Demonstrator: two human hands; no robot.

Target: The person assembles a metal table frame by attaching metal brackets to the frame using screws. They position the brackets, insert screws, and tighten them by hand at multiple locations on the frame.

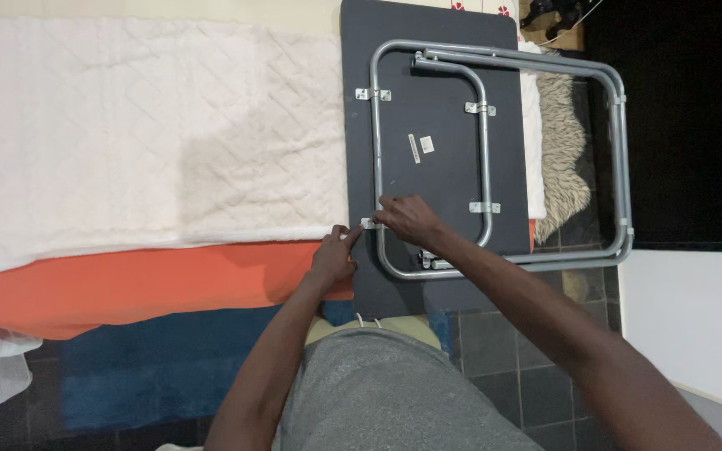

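The right hand [409,219] is lying knuckles-up on the underside of a dark folding table top [436,83], its fingers curled down and pinching at a small metal bracket [369,223] near the board's near left corner, where the inner tube of the grey metal leg frame [485,159] is crossing. The left hand [333,255] is pressing against the near left edge of the same board, just beside the bracket, fingers bent and thumb pointing toward the right hand; whether it is gripping anything cannot be told. The two hands are nearly touching.

The board is lying upside down across a bed, its far edge reaching toward the far side and its near edge hanging over the person's lap in grey shorts [394,392]. The folded leg frame is resting flat on the board, with its outer loop sticking out past the board's right edge. Three more brackets are sitting at the tube's other fixing places.

Left of the board, a white quilted cover [144,134] is spreading over the bed, with an orange sheet [127,284] showing along its near edge. A blue rug [152,367] is lying on the dark tiled floor below, and a shaggy cream rug [563,159] is showing beyond the board's right edge.
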